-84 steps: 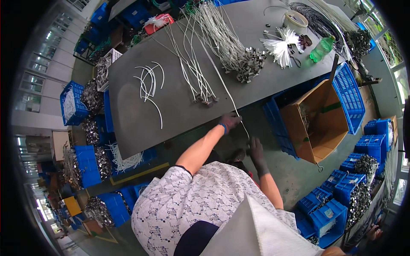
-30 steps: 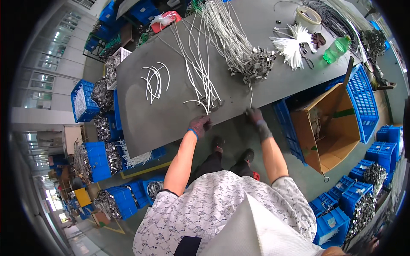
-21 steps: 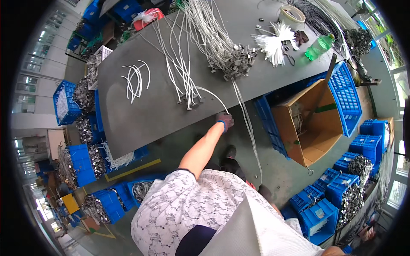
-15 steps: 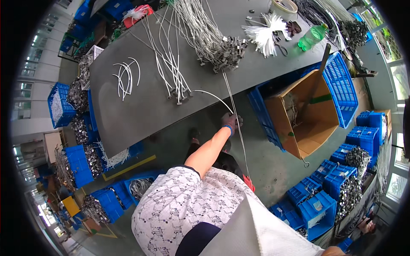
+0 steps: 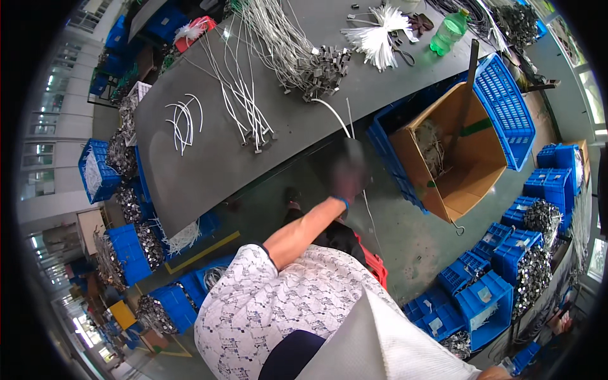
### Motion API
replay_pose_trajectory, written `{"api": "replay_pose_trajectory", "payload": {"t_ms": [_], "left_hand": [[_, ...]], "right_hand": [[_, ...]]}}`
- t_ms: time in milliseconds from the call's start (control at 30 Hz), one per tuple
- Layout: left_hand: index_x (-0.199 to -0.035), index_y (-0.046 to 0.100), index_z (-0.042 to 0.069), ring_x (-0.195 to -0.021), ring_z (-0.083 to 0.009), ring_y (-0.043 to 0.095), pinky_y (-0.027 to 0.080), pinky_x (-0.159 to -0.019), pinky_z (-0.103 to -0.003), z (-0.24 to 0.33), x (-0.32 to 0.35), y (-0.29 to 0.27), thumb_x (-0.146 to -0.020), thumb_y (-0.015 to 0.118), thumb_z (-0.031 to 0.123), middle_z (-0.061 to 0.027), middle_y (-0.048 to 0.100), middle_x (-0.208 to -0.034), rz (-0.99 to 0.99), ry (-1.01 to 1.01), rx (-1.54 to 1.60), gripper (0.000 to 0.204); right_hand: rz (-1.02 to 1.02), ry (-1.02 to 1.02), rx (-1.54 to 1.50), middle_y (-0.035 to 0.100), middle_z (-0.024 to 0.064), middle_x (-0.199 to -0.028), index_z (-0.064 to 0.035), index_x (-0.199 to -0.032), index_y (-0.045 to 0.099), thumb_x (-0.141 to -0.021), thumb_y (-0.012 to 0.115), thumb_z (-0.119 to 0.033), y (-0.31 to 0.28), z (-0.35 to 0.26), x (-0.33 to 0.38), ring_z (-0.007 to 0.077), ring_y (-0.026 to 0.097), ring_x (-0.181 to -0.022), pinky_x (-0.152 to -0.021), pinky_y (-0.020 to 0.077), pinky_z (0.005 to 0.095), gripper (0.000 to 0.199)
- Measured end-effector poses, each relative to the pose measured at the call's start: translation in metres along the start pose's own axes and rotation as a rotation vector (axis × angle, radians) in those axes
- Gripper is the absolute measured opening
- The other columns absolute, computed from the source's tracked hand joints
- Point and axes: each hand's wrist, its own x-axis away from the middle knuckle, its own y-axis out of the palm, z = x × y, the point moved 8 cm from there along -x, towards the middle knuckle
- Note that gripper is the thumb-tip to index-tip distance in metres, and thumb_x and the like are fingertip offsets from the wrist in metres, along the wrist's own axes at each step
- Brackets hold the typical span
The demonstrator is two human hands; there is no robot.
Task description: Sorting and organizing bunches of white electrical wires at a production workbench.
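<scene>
Head view: beside the cardboard box (image 5: 410, 163), a lattice-walled blue plastic crate (image 5: 508, 107) is placed; a dark bar (image 5: 468, 82) is leaned inside the box. Beyond it, a translucent green bottle (image 5: 449, 33) is seen on the smooth grey worktop (image 5: 183, 183). Left of the box, a thin white cable (image 5: 350, 117), its long axis directed nearward, is grasped by the blurred fingers of the gloved left hand (image 5: 348, 174); a white strand (image 5: 334, 113) is arched leftward. The right hand's state cannot be told.
</scene>
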Motion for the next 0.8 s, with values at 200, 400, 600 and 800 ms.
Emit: {"api": "replay_pose_trajectory", "payload": {"t_ms": [200, 400, 600, 800], "left_hand": [[-0.087, 0.057, 0.006, -0.054, -0.0133, 0.056, 0.048, -0.05, -0.031, 0.217, 0.002, 0.037, -0.092, 0.059, 0.015, -0.0046, 0.057, -0.068, -0.029, 0.373, -0.136, 0.01], [-0.094, 0.062, 0.009, -0.07, -0.0261, 0.068, 0.06, -0.064, -0.043, 0.366, -0.108, -0.016, -0.089, 0.065, 0.008, -0.0078, 0.068, -0.079, -0.079, 0.546, 0.262, 0.006], [-0.096, 0.057, 0.005, -0.057, -0.0213, 0.065, 0.057, -0.051, -0.036, 0.334, -0.153, -0.102, -0.091, 0.063, 0.011, -0.0095, 0.067, -0.076, 0.291, 0.589, 0.34, 0.01], [-0.096, 0.057, 0.003, -0.057, -0.0187, 0.066, 0.055, -0.048, -0.032, 0.323, -0.21, -0.182, -0.093, 0.063, 0.012, -0.0084, 0.066, -0.073, 0.487, 0.72, 0.074, 0.011]], "right_hand": [[-0.167, 0.402, 0.623, 0.064, 0.0217, -0.109, -0.0071, -0.118, 0.062, -0.097, 0.046, -0.02, 0.052, 0.051, -0.138, 0.0413, 0.061, -0.103, -0.084, 0.0489, 0.0497, 0.03], [-0.071, 0.297, 0.657, 0.065, 0.0214, -0.108, -0.0089, -0.111, 0.067, -0.094, 0.05, -0.022, 0.084, 0.012, -0.241, 0.0422, 0.062, -0.102, -0.084, 0.0503, 0.0495, 0.027], [-0.209, 0.645, 0.868, 0.066, 0.024, -0.104, -0.0071, -0.104, 0.067, -0.092, 0.05, -0.023, 0.074, 0.046, -0.207, 0.0429, 0.062, -0.1, -0.084, 0.0503, 0.0505, 0.026], [-0.264, 0.721, 0.952, 0.067, 0.0237, -0.101, -0.008, -0.099, 0.069, -0.09, 0.05, -0.023, 0.076, 0.027, -0.202, 0.0422, 0.064, -0.098, -0.081, 0.0513, 0.0509, 0.025]]}}
